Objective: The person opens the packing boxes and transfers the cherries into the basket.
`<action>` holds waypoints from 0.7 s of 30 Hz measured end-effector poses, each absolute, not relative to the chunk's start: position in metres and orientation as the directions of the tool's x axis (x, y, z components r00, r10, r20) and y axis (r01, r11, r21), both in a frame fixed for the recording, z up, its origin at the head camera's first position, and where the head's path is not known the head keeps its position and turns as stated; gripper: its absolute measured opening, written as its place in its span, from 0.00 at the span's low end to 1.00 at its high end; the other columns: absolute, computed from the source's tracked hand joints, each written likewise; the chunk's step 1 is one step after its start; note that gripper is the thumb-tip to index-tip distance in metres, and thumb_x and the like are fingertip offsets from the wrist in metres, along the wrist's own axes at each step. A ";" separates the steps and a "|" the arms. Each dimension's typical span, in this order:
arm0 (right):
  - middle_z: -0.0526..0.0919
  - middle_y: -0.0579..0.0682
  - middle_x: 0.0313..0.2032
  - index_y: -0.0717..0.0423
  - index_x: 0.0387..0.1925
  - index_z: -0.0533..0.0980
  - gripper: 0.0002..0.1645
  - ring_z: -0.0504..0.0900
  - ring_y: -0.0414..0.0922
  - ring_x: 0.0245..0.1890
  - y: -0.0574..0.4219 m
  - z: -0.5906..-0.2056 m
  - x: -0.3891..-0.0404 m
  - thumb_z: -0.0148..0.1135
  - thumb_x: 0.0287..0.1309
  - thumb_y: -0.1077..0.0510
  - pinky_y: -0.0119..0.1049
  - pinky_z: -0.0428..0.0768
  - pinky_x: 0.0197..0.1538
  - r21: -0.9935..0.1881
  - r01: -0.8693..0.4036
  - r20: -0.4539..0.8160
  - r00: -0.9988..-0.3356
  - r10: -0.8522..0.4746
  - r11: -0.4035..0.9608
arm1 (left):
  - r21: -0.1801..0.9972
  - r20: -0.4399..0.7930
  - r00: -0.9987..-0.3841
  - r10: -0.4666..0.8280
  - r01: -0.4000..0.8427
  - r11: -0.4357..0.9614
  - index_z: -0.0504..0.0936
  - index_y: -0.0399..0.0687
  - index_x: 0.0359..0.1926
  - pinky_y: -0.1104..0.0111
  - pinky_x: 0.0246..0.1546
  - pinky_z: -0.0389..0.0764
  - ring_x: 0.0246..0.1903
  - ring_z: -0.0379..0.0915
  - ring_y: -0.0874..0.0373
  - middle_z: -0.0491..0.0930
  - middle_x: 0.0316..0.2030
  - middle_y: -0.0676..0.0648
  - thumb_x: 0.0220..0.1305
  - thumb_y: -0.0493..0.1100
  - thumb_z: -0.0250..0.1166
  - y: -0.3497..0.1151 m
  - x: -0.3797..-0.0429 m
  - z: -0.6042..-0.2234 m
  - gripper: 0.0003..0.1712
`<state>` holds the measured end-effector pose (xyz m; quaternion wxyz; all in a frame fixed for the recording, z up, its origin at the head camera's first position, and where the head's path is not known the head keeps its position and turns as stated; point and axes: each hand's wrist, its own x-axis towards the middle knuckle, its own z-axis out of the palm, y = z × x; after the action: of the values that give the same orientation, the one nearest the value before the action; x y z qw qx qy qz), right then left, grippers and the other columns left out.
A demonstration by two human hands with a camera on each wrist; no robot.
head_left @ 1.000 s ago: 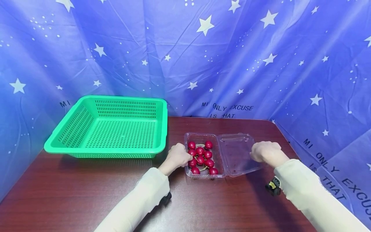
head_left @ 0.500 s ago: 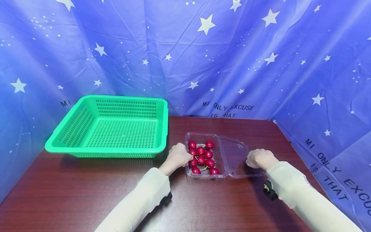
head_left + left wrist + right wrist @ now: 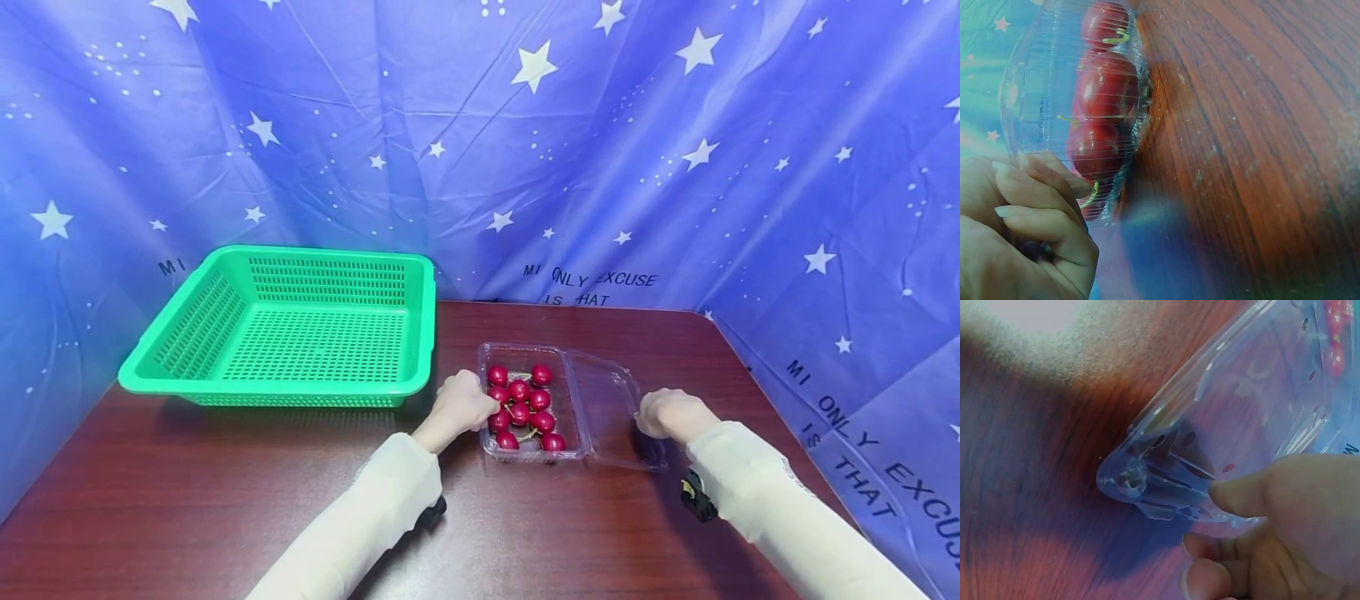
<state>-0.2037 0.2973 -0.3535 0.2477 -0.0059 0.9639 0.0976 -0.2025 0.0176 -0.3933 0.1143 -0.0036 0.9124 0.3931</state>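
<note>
A clear plastic clamshell box (image 3: 566, 400) lies on the table, its hinged lid (image 3: 611, 408) folded out to the right. Several red cherries (image 3: 519, 390), some with green stems, sit inside its base. My left hand (image 3: 463, 402) pinches the left wall of the base between thumb and fingers; the left wrist view shows cherries (image 3: 1107, 87) through the ribbed side. At the lid's far edge, my right hand (image 3: 669, 414) holds the rim. In the right wrist view the thumb (image 3: 1241, 494) lies over the lid's edge, with curled fingers (image 3: 1210, 575) below it.
A large green plastic basket (image 3: 281, 389) with slotted walls stands to the left of the box, nothing inside it. The brown wooden table (image 3: 525, 533) ends at a blue star-patterned cloth (image 3: 450, 100) behind and at the right.
My right hand has come slightly left and down with the lid, which lies lower and flatter and has flexed at its outer edge. The left hand and the cherries have stayed put.
</note>
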 end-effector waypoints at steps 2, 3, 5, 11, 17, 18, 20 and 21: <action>0.82 0.71 0.44 0.67 0.32 0.80 0.20 0.80 0.58 0.38 0.296 -0.352 -0.203 0.50 0.61 0.54 0.58 0.81 0.44 0.202 -0.062 -0.472 -0.881 0.042 0.977 | 0.715 -0.206 -0.975 0.086 -0.090 0.693 0.72 0.45 0.06 0.70 0.13 0.65 0.11 0.73 0.55 0.75 0.07 0.48 0.46 0.39 0.66 0.018 -0.202 -0.393 0.18; 0.82 0.70 0.43 0.67 0.32 0.79 0.19 0.79 0.57 0.37 0.296 -0.352 -0.203 0.50 0.61 0.54 0.57 0.81 0.44 0.205 -0.060 -0.469 -0.882 0.045 0.977 | 0.715 -0.207 -0.975 0.085 -0.091 0.693 0.72 0.45 0.06 0.70 0.13 0.65 0.10 0.73 0.56 0.75 0.07 0.48 0.46 0.39 0.66 0.018 -0.202 -0.393 0.18; 0.83 0.69 0.41 0.67 0.31 0.79 0.19 0.78 0.56 0.35 0.295 -0.351 -0.204 0.51 0.61 0.54 0.55 0.82 0.43 0.205 -0.053 -0.466 -0.883 0.050 0.977 | 0.709 -0.205 -0.975 0.084 -0.089 0.700 0.72 0.45 0.06 0.70 0.13 0.65 0.11 0.72 0.56 0.75 0.07 0.48 0.47 0.39 0.66 0.018 -0.202 -0.392 0.18; 0.83 0.69 0.41 0.66 0.30 0.80 0.17 0.79 0.56 0.33 0.290 -0.351 -0.205 0.51 0.59 0.56 0.54 0.83 0.40 0.199 -0.057 -0.474 -0.879 0.045 0.978 | 0.687 -0.197 -0.978 0.069 -0.088 0.721 0.73 0.45 0.07 0.69 0.15 0.66 0.13 0.73 0.55 0.76 0.08 0.48 0.47 0.40 0.67 0.019 -0.202 -0.392 0.18; 0.82 0.70 0.38 0.64 0.28 0.78 0.16 0.83 0.50 0.21 0.287 -0.345 -0.207 0.51 0.61 0.56 0.47 0.83 0.31 0.175 -0.060 -0.478 -0.878 0.032 0.983 | 0.677 -0.199 -0.978 0.067 -0.088 0.731 0.75 0.44 0.08 0.69 0.16 0.67 0.14 0.73 0.54 0.77 0.08 0.47 0.46 0.40 0.66 0.019 -0.202 -0.391 0.15; 0.82 0.70 0.37 0.64 0.27 0.78 0.16 0.83 0.49 0.18 0.285 -0.343 -0.208 0.51 0.61 0.56 0.46 0.82 0.28 0.166 -0.061 -0.472 -0.881 0.025 0.984 | 0.675 -0.205 -0.977 0.067 -0.092 0.732 0.75 0.44 0.08 0.69 0.16 0.67 0.14 0.73 0.54 0.77 0.08 0.47 0.47 0.40 0.67 0.019 -0.202 -0.391 0.16; 0.82 0.70 0.36 0.63 0.27 0.77 0.17 0.82 0.47 0.16 0.282 -0.337 -0.209 0.52 0.61 0.54 0.43 0.81 0.24 0.150 -0.067 -0.455 -0.890 0.009 0.986 | 0.672 -0.205 -0.976 0.066 -0.091 0.735 0.75 0.44 0.08 0.68 0.15 0.68 0.14 0.73 0.54 0.78 0.09 0.47 0.47 0.41 0.67 0.019 -0.203 -0.392 0.16; 0.82 0.69 0.36 0.63 0.27 0.77 0.17 0.82 0.47 0.16 0.280 -0.335 -0.209 0.52 0.61 0.53 0.43 0.81 0.25 0.148 -0.072 -0.446 -0.895 0.002 0.986 | 0.673 -0.205 -0.976 0.067 -0.091 0.734 0.75 0.44 0.08 0.68 0.15 0.68 0.14 0.73 0.54 0.78 0.09 0.47 0.47 0.41 0.67 0.020 -0.203 -0.392 0.16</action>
<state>-0.2095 0.2802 -0.3346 0.2284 -0.0182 0.9701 0.0806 -0.2030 0.0198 -0.3923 0.1082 -0.0066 0.9249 0.3644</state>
